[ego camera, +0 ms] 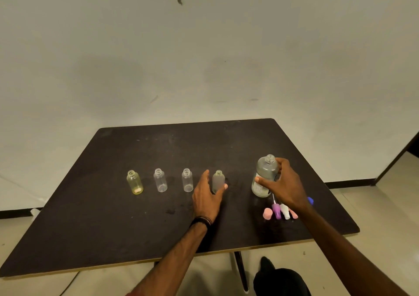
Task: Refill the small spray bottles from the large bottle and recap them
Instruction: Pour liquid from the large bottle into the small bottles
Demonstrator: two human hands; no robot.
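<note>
Dark tabletop [113, 216] against a pale wall carries four uncapped small bottles in a row: a yellowish bottle [134, 182], two clear bottles [160, 180] [187, 180], then a frosted bottle [218, 181]. None looks filled, so refilling and recapping all seem left. Left hand [207, 197] reaches for the frosted one, fingers spread, thumb touching it. Right hand [284, 183] grips the open large bottle [264, 176], upright on the table; spray caps [281, 212] lie just before it.
</note>
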